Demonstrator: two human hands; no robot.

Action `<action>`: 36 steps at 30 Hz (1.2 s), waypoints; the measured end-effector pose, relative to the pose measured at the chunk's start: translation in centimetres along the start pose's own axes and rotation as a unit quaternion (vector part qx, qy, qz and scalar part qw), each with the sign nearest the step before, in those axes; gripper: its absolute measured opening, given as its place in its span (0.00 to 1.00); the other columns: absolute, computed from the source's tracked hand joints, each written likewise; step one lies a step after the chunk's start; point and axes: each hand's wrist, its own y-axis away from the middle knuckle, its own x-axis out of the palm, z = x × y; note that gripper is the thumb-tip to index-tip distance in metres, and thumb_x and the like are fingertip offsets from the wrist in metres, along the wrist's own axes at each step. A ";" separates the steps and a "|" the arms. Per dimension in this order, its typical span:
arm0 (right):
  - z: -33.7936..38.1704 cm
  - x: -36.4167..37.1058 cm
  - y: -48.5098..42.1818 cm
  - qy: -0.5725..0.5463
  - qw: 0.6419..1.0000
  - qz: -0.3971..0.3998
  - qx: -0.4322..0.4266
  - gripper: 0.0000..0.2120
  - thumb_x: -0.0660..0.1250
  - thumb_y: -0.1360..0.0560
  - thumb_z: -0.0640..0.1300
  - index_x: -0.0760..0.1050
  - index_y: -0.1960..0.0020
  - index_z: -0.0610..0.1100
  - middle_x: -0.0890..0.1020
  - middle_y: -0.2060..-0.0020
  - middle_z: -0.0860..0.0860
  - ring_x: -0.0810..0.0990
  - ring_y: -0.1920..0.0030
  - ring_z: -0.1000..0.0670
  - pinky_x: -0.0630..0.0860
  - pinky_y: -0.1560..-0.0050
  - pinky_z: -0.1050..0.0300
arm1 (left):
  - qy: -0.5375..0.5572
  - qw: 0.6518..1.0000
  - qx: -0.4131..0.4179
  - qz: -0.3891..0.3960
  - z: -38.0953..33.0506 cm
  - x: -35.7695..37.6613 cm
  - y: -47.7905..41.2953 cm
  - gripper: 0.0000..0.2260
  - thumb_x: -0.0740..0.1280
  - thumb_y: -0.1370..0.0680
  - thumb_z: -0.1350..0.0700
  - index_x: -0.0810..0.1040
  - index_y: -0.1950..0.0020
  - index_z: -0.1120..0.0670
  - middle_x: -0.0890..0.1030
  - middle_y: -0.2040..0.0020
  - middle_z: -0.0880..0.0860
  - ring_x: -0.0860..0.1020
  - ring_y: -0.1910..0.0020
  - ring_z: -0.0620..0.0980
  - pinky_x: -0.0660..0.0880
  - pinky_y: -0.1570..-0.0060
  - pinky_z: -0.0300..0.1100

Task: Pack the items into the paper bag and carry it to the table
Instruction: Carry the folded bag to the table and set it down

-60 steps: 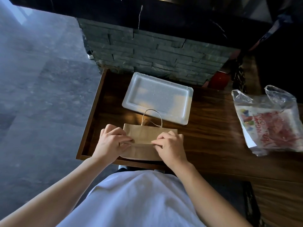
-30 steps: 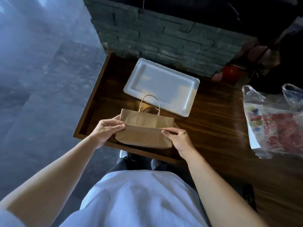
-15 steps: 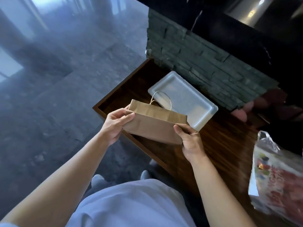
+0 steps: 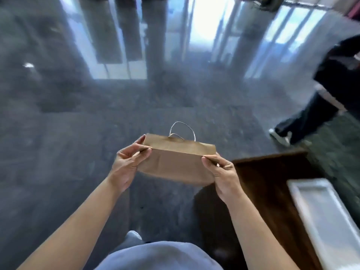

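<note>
A brown paper bag with its top folded over and a thin white handle loop hangs in the air in front of me, above the dark stone floor. My left hand pinches the fold at the bag's left end. My right hand pinches the fold at its right end. What is inside the bag cannot be seen.
The dark wooden table lies at the lower right, with a white foam tray on it. Another person in dark trousers walks at the right. Glossy stone floor spreads ahead, with bright windows reflected in it.
The bag was lifted off the wooden table with both hands. I have turned left, so the table and tray slid to the lower right and the plastic bag left the view.
</note>
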 end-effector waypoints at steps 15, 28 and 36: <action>-11.3 48.9 -7.4 0.072 0.885 0.435 0.153 0.10 0.77 0.35 0.49 0.82 0.62 0.43 0.70 0.44 0.41 0.68 0.43 0.44 0.68 0.49 0.48 | 0.021 0.860 0.193 -0.472 -14.6 -34.4 12.7 0.09 0.73 0.30 0.50 0.76 0.65 0.51 0.73 0.59 0.55 0.68 0.56 0.50 0.63 0.55 0.47; -18.0 82.4 -22.8 0.082 0.872 0.450 0.173 0.14 0.75 0.34 0.53 0.83 0.59 0.41 0.74 0.41 0.37 0.74 0.49 0.42 0.70 0.54 0.46 | -0.053 0.825 0.209 -0.523 -29.8 -62.9 -1.8 0.12 0.74 0.29 0.48 0.75 0.65 0.51 0.72 0.65 0.49 0.68 0.63 0.42 0.64 0.59 0.40; -17.1 103.2 -30.4 0.097 0.854 0.479 0.178 0.11 0.74 0.34 0.51 0.84 0.62 0.43 0.78 0.53 0.42 0.76 0.60 0.46 0.73 0.62 0.54 | -0.076 0.825 0.194 -0.525 -42.1 -77.8 -9.6 0.14 0.71 0.27 0.68 0.82 0.59 0.47 0.82 0.61 0.41 0.78 0.61 0.36 0.73 0.58 0.27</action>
